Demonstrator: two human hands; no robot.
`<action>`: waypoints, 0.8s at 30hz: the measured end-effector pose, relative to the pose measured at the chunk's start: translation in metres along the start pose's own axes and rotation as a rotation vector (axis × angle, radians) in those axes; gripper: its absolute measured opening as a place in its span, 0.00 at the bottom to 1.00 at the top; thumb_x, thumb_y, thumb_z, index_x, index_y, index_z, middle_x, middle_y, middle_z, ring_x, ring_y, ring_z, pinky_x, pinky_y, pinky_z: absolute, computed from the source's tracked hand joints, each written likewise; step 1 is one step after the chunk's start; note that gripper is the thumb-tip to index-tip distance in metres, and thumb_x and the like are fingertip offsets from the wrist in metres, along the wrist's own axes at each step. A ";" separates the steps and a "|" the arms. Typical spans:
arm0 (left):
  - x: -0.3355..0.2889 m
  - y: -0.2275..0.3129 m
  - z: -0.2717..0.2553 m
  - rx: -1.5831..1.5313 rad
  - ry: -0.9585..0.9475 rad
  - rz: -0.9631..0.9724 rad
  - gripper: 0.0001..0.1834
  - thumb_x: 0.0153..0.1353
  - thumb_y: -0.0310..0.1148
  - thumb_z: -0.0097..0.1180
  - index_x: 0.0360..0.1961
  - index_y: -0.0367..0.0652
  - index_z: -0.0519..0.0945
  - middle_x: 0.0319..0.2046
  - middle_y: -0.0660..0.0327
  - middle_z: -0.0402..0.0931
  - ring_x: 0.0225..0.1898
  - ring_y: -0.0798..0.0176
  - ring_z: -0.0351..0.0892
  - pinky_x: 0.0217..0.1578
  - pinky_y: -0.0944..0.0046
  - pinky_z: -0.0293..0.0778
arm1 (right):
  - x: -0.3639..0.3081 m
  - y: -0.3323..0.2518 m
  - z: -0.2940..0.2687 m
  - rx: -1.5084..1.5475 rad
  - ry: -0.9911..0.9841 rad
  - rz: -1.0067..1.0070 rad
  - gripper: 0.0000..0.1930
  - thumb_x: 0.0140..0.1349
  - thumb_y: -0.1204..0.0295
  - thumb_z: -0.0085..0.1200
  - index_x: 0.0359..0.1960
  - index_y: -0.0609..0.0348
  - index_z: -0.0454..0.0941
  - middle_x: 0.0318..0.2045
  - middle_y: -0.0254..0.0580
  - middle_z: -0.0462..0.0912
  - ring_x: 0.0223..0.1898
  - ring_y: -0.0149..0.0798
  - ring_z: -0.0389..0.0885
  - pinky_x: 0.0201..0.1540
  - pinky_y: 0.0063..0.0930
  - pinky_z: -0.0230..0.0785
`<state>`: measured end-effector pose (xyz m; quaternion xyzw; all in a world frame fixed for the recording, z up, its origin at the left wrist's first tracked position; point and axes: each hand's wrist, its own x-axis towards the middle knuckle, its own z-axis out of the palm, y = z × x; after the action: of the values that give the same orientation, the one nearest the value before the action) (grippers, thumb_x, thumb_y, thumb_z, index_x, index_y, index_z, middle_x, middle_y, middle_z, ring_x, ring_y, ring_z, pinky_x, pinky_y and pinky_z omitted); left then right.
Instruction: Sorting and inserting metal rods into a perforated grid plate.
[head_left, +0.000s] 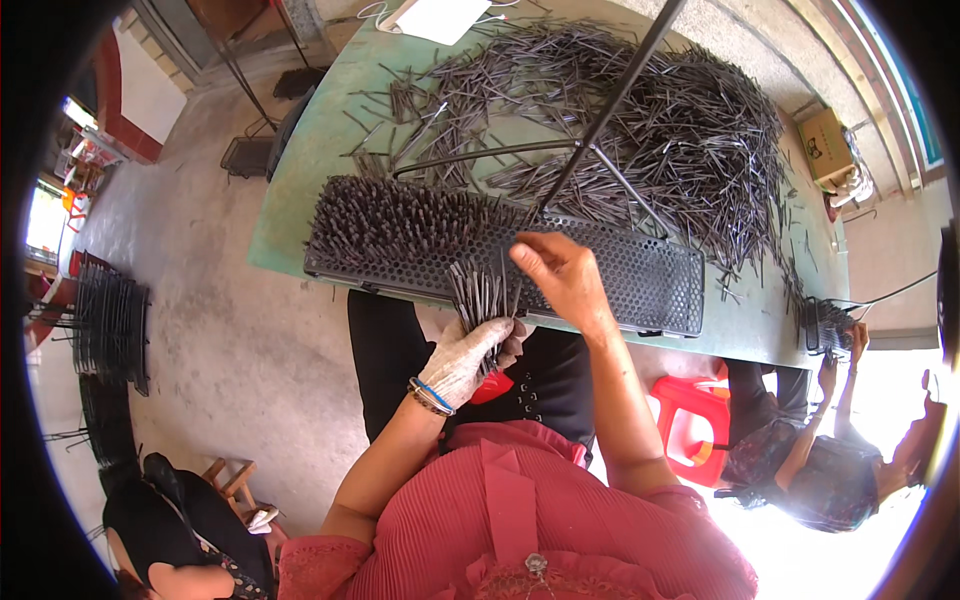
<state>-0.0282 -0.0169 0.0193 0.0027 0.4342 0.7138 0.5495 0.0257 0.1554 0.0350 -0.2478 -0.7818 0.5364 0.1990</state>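
My left hand, in a pale work glove with bands at its wrist, grips a bundle of thin dark sticks, their tips fanned upward. My bare right hand hovers over a long black perforated tray, its thumb and fingers curled together. A dark stick shows close to those fingertips, but whether they pinch it I cannot tell. Upright sticks fill the tray's left part densely. Bare holes show across its right part.
A big heap of loose sticks covers the green table beyond the tray. A dark metal frame rises behind the tray. At right, a co-worker handles another tray near a red stool. Another person sits lower left.
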 end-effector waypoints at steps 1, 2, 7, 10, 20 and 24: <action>-0.001 0.002 0.002 0.074 -0.008 -0.007 0.09 0.62 0.32 0.55 0.37 0.36 0.79 0.29 0.61 0.80 0.27 0.68 0.78 0.27 0.71 0.75 | -0.003 0.003 0.001 0.070 -0.055 0.040 0.18 0.61 0.64 0.61 0.46 0.67 0.80 0.37 0.42 0.84 0.37 0.28 0.80 0.43 0.23 0.72; -0.001 0.003 0.003 0.147 -0.015 -0.014 0.09 0.62 0.32 0.55 0.37 0.36 0.79 0.30 0.60 0.80 0.27 0.68 0.79 0.27 0.71 0.75 | -0.005 0.005 0.003 0.152 -0.095 0.077 0.16 0.61 0.66 0.61 0.44 0.67 0.81 0.36 0.40 0.84 0.37 0.27 0.79 0.43 0.22 0.72; 0.001 -0.003 0.003 0.101 -0.027 -0.036 0.09 0.61 0.31 0.57 0.37 0.35 0.78 0.32 0.58 0.80 0.27 0.68 0.79 0.27 0.70 0.75 | -0.003 0.009 -0.005 0.282 -0.015 0.118 0.12 0.62 0.71 0.60 0.42 0.68 0.82 0.32 0.36 0.84 0.34 0.24 0.77 0.38 0.18 0.71; 0.004 -0.006 0.003 0.054 0.009 -0.053 0.09 0.60 0.31 0.58 0.37 0.35 0.77 0.32 0.57 0.80 0.28 0.67 0.79 0.27 0.70 0.76 | 0.009 0.009 -0.010 0.257 0.215 -0.023 0.12 0.61 0.72 0.60 0.42 0.67 0.81 0.30 0.34 0.83 0.30 0.23 0.75 0.36 0.18 0.70; 0.005 -0.007 -0.001 0.094 0.053 -0.141 0.10 0.61 0.29 0.57 0.40 0.34 0.78 0.32 0.56 0.80 0.31 0.62 0.82 0.31 0.65 0.80 | 0.044 0.016 0.005 -0.191 0.422 -0.475 0.12 0.55 0.78 0.62 0.42 0.61 0.81 0.31 0.44 0.82 0.29 0.39 0.81 0.34 0.27 0.73; 0.003 -0.008 -0.001 0.028 0.060 -0.116 0.10 0.61 0.29 0.56 0.40 0.33 0.78 0.33 0.55 0.81 0.33 0.61 0.83 0.33 0.64 0.81 | 0.044 0.013 0.007 -0.179 0.422 -0.432 0.12 0.56 0.78 0.61 0.42 0.62 0.81 0.30 0.42 0.82 0.29 0.35 0.80 0.35 0.25 0.73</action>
<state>-0.0239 -0.0149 0.0124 -0.0360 0.4597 0.6744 0.5767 -0.0113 0.1809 0.0227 -0.1985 -0.8020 0.3474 0.4435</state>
